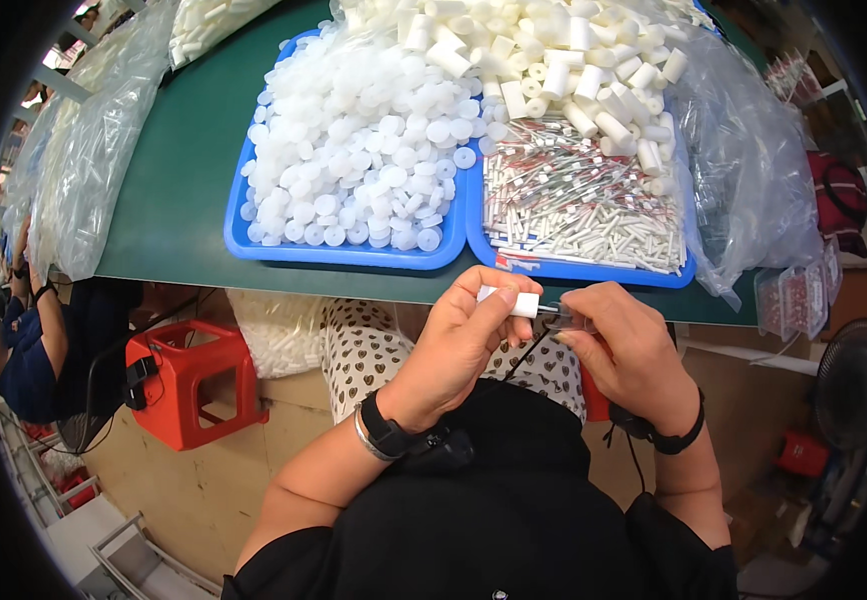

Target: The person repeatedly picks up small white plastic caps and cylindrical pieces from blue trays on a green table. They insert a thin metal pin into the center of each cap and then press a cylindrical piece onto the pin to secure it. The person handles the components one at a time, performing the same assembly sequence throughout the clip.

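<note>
Left hand (454, 345) is closed on a short white cylinder (522, 304), gripping it between thumb and fingers with the cylinder lying roughly sideways. Right hand (634, 345) is beside it, thumb and forefinger curled about a small clear piece (576, 319); whether they are pressed firmly on that piece cannot be told. A thin grey rod (549, 309) spans the gap between the cylinder's right end and the clear piece. Both hands are at the near edge of a green table (174, 190), the cylinder in front of the right-hand tray.

Two blue trays stand side by side on the table. The left tray (344, 258) is heaped with translucent white discs (354, 150). The right tray (604, 272) holds thin white rods (594, 235) at its near side, parts with red leads (554, 165) behind them, and a pile of thick cream cylinders (584, 85) toward the back.

Clear plastic sheeting (734, 140) lies to the right of the trays, with more plastic bagging (84, 160) at the table's left. A red stool (194, 390) is on the floor at left; a dark fan (854, 385) is at far right.
</note>
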`<action>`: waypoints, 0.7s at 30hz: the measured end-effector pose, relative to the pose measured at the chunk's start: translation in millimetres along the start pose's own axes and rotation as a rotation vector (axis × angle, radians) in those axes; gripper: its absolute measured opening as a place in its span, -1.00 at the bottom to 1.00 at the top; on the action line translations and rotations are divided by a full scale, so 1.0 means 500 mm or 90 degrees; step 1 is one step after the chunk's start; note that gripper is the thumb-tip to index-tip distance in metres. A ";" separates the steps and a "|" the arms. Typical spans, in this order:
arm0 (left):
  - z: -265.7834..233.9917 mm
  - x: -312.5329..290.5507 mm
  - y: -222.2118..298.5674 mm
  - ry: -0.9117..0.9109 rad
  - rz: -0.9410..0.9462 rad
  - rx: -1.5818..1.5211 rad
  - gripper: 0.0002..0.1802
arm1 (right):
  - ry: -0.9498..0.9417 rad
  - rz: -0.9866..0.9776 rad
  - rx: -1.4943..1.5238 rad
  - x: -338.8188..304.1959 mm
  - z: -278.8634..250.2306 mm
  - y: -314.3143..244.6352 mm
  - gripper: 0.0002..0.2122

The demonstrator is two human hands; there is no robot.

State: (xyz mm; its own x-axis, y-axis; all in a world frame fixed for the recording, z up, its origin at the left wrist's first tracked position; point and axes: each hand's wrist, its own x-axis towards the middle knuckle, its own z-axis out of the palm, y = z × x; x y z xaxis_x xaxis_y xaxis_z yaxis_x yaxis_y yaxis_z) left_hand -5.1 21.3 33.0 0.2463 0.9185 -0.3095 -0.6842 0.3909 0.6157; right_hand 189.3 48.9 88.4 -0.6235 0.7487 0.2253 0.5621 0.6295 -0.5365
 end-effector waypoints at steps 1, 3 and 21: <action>-0.007 -0.001 -0.003 -0.011 0.014 0.004 -0.79 | 0.001 0.002 0.022 0.002 0.008 -0.002 -0.71; -0.025 -0.001 -0.011 -0.034 0.043 0.013 -0.80 | 0.010 0.014 0.011 0.005 0.016 -0.006 -0.71; -0.034 -0.007 -0.040 0.012 0.108 0.227 -0.81 | 0.069 0.120 0.203 -0.001 0.089 0.006 -0.81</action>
State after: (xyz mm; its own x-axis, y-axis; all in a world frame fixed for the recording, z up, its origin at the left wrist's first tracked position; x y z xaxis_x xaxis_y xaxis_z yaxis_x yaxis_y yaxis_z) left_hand -4.3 9.1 9.5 0.1351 0.9720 -0.1923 -0.4315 0.2325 0.8716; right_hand 167.0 40.9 50.4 -0.4544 0.8737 0.1739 0.4534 0.3949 -0.7990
